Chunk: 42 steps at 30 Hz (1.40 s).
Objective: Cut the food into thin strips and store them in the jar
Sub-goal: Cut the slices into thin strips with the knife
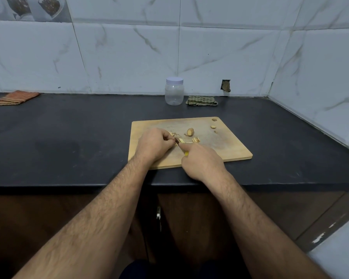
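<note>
A wooden cutting board point(226, 146) lies on the black counter. My left hand point(154, 146) curls its fingers over small pale food slices point(181, 140) near the board's middle. My right hand point(201, 163) grips a knife with a yellow handle point(186, 153), forefinger stretched along the blade, which meets the slices. A brown ginger-like chunk point(190, 131) and cut pieces point(196, 139) lie just beyond. More bits point(213, 127) sit near the board's far right corner. A clear plastic jar point(174, 91) with its white lid on stands behind the board by the wall.
A folded green checked cloth point(201, 101) lies right of the jar. An orange striped cloth point(15, 97) sits at the counter's far left. Tiled walls close the back and right sides. The counter's front edge point(69, 185) runs just under my forearms.
</note>
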Motion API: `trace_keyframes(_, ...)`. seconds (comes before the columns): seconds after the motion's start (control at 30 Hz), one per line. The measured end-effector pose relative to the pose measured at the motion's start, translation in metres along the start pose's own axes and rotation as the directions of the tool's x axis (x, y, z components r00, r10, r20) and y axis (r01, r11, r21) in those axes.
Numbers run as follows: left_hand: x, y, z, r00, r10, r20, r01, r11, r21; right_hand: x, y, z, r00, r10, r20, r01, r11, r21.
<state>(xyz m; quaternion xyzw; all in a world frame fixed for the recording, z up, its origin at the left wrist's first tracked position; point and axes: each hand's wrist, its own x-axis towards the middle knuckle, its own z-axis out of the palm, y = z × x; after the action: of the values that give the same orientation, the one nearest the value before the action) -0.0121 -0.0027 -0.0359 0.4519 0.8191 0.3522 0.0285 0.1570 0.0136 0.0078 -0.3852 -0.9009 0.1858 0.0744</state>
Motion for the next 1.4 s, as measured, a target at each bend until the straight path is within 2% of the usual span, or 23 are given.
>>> trace_keyframes(0.43, -0.003, 0.003, -0.003, 1.000, -0.008, -0.006, 0.008, 1.000, 0.015, -0.023, 0.012, 0.005, 0.999, -0.001, -0.032, 0.000, 1.000, -0.019)
trace_keyframes(0.83, -0.003, 0.003, -0.004, 1.000, 0.006, 0.018, -0.007, 1.000, 0.020, -0.021, 0.017, 0.003, 0.997, 0.043, -0.070, -0.039, 0.998, 0.059)
trace_keyframes(1.4, -0.003, 0.006, -0.005, 1.000, -0.012, -0.005, 0.012, 1.000, -0.009, -0.017, 0.007, 0.009, 0.997, -0.012, -0.073, 0.018, 0.997, 0.079)
